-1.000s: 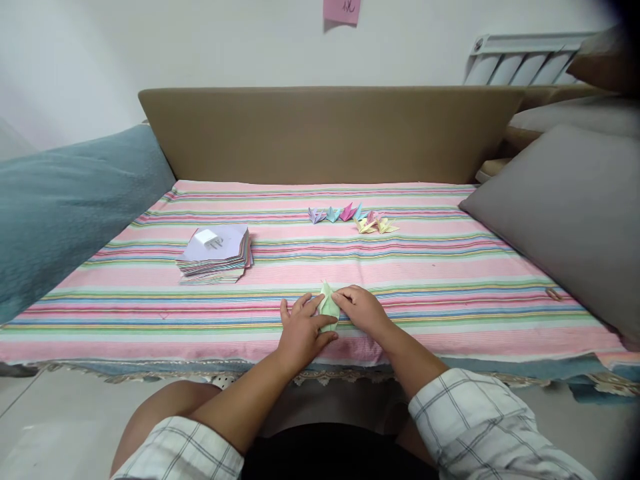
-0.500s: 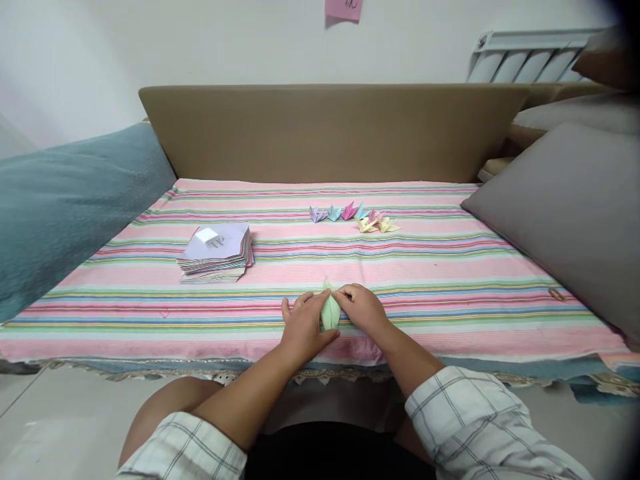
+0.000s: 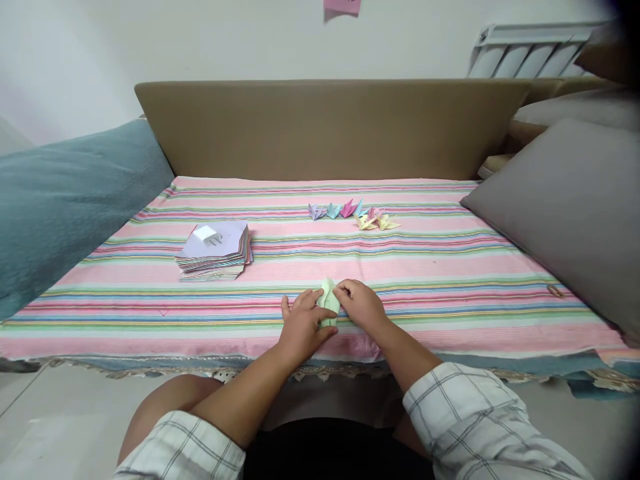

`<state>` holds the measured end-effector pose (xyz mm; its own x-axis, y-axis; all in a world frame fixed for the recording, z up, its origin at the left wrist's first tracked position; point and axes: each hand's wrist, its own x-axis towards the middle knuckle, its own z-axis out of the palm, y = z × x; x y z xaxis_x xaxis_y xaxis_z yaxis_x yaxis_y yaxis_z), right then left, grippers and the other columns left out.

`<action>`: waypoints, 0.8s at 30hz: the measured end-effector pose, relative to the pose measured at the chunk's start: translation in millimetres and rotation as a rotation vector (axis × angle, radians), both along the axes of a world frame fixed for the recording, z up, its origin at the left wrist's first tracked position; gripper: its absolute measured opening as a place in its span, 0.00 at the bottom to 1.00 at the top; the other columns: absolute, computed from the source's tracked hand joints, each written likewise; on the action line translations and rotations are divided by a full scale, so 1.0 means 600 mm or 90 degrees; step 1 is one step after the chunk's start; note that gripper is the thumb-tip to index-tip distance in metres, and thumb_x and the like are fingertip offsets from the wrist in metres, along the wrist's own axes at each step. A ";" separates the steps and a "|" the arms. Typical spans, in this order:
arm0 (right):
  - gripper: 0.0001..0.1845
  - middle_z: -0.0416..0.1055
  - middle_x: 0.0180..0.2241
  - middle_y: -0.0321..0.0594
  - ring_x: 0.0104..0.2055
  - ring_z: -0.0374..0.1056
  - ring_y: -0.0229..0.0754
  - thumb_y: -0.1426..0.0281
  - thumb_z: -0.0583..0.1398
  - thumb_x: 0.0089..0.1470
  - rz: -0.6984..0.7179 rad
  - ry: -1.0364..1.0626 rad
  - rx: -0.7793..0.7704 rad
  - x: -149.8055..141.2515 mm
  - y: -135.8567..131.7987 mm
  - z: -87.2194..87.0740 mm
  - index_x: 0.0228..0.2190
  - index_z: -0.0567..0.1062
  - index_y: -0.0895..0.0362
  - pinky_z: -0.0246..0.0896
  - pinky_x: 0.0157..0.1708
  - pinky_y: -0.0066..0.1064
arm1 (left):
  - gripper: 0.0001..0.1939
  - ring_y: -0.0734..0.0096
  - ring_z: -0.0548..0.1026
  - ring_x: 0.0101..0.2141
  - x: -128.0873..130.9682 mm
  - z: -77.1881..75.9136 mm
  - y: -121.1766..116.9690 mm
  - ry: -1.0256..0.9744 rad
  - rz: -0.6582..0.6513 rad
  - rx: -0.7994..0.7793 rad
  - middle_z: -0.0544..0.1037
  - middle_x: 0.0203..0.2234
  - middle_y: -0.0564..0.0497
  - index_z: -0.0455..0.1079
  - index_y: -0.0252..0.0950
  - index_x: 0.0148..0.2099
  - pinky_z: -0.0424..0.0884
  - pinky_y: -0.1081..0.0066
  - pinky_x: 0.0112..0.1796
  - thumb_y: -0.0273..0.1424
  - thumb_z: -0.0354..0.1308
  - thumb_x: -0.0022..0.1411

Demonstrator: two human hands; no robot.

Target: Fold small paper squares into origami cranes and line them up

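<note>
A partly folded light green origami paper (image 3: 329,303) lies on the striped cloth (image 3: 280,267) near its front edge, between my hands. My left hand (image 3: 303,327) rests on its left side, fingers over the paper and thumb at its lower end. At the upper right edge, my right hand (image 3: 361,303) pinches the paper between thumb and forefinger. Parts of the paper are covered by my left fingers. Farther back stand several small folded paper cranes, among them a purple crane (image 3: 316,212), a magenta crane (image 3: 349,209) and a yellow crane (image 3: 387,223).
On the left sits a stack of square coloured paper (image 3: 215,257) with a white plug adapter (image 3: 207,235) on top. A grey cushion (image 3: 560,213) leans at the right, with a small brown loop (image 3: 555,291) near it. A brown backrest (image 3: 320,130) runs along the back.
My left fingers closed in over the paper's upper part half a second ago, then spread lower across it again. The green paper's top looks wider now. My right hand keeps its pinch.
</note>
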<state>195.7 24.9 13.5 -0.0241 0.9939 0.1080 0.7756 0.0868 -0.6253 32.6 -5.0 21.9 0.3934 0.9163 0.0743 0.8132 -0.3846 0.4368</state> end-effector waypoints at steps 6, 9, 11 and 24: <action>0.11 0.69 0.29 0.36 0.32 0.63 0.37 0.64 0.53 0.54 0.005 -0.005 -0.003 0.002 0.003 -0.003 0.28 0.72 0.54 0.47 0.27 0.26 | 0.11 0.51 0.57 0.57 0.001 -0.002 -0.001 0.017 -0.010 0.014 0.63 0.57 0.53 0.74 0.56 0.39 0.36 0.36 0.52 0.38 0.63 0.50; 0.10 0.69 0.29 0.35 0.31 0.62 0.36 0.64 0.54 0.54 0.001 -0.010 -0.002 0.001 0.005 -0.004 0.27 0.72 0.54 0.47 0.26 0.25 | 0.11 0.50 0.56 0.57 0.002 -0.001 -0.003 0.021 -0.018 0.026 0.63 0.57 0.52 0.74 0.55 0.39 0.37 0.35 0.51 0.38 0.63 0.51; 0.10 0.69 0.29 0.35 0.30 0.62 0.36 0.64 0.54 0.53 -0.002 -0.014 -0.003 0.000 0.005 -0.003 0.27 0.72 0.54 0.46 0.26 0.25 | 0.09 0.50 0.56 0.57 0.003 -0.001 -0.003 0.017 -0.021 0.031 0.63 0.57 0.52 0.74 0.54 0.39 0.37 0.34 0.51 0.40 0.61 0.53; 0.11 0.70 0.30 0.37 0.36 0.64 0.40 0.64 0.54 0.54 -0.034 -0.003 0.045 -0.007 0.013 -0.010 0.27 0.74 0.54 0.49 0.35 0.29 | 0.06 0.52 0.58 0.56 0.011 -0.009 -0.001 0.011 0.021 0.032 0.66 0.55 0.55 0.74 0.52 0.36 0.36 0.35 0.52 0.37 0.61 0.53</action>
<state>191.6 32.6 7.7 0.0274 0.9836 0.1782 0.7830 0.0897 -0.6155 39.2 -5.3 16.7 0.3653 0.9238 0.1143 0.8327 -0.3792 0.4035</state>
